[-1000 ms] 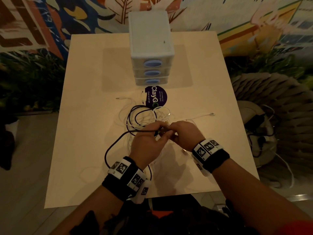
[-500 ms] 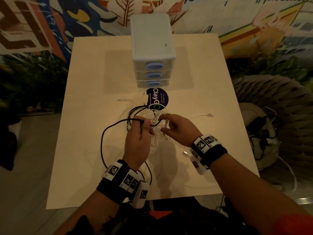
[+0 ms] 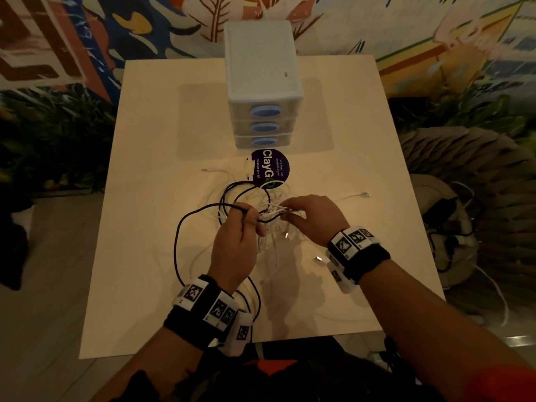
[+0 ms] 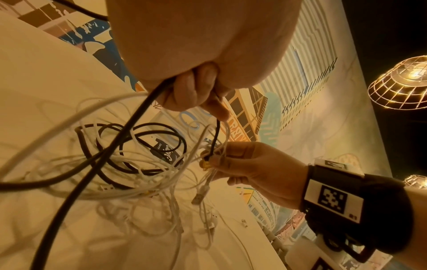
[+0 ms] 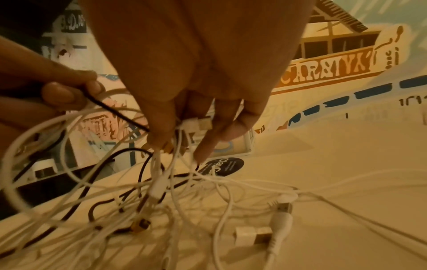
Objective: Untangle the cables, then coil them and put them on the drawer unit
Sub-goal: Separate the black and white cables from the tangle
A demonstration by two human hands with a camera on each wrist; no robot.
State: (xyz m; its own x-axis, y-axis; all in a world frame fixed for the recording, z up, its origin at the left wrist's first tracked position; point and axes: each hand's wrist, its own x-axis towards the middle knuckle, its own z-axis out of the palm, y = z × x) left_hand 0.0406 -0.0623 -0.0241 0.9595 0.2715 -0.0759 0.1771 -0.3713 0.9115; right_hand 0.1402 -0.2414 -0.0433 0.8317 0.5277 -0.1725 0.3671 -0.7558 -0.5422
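Observation:
A tangle of white cables [image 3: 271, 245] and a black cable [image 3: 177, 242] lies mid-table, in front of the white three-drawer unit [image 3: 262, 82]. My left hand [image 3: 249, 219] is lifted above the tangle and grips the black cable [image 4: 138, 117], which runs off in a wide loop to the left. My right hand [image 3: 285, 213], just to its right, pinches a bunch of white cables [image 5: 157, 175] with a white USB plug [image 5: 198, 124] among its fingers. The black cable's short end [image 4: 216, 138] runs between the two hands.
A round purple sticker [image 3: 269, 169] is on the table [image 3: 150, 256] before the drawers. Loose white cable ends reach left [image 3: 206, 170] and right [image 3: 366, 194]; a plug [image 3: 319, 259] lies near my right wrist. A woven chair [image 3: 478, 184] holding other cables stands on the right.
Both hands have risen and moved farther from me. The left hand has drawn the black cable leftwards away from the right hand, and its loop has widened to the left.

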